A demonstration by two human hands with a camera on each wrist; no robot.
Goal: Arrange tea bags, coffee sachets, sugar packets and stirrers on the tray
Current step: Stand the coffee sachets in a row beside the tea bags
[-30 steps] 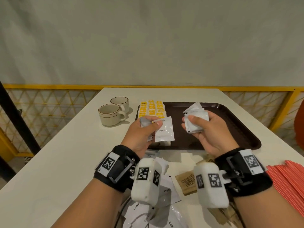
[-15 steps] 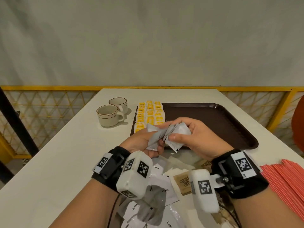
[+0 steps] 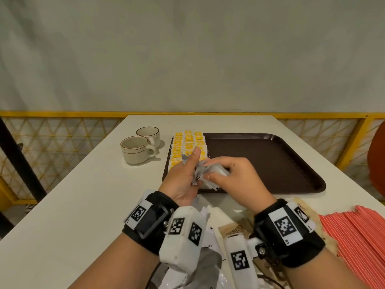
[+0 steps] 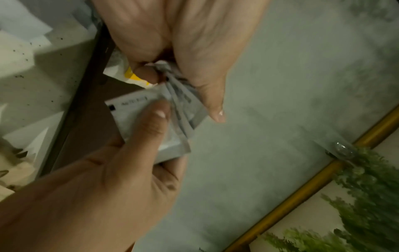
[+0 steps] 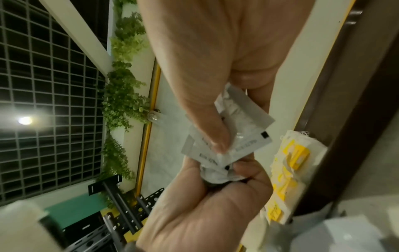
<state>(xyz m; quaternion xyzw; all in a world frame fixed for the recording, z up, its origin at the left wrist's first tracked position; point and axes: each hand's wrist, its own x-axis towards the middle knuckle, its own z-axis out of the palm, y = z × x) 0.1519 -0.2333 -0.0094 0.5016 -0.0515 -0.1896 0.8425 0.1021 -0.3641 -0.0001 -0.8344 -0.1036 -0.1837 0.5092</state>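
Both hands meeting above near edge of brown tray [image 3: 270, 163]. Left hand [image 3: 183, 178] and right hand [image 3: 233, 176] pinching same fanned bunch of white sachets [image 3: 205, 174], thumbs on top. Yellow-tagged tea bags [image 3: 187, 142] in rows at tray's left end, just beyond left hand. Bare tray floor lying right of bunch, nearer right hand. Red stirrers [image 3: 358, 243] on table, near right corner.

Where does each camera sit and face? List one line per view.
Head: on the head, facing forward and down at the brown tray; left hand and right hand show.
Left wrist: on that wrist, looking along the palm toward the white sachets.
Right wrist: likewise, from the opposite side.
Shared: all show both hands gripping the sachets.
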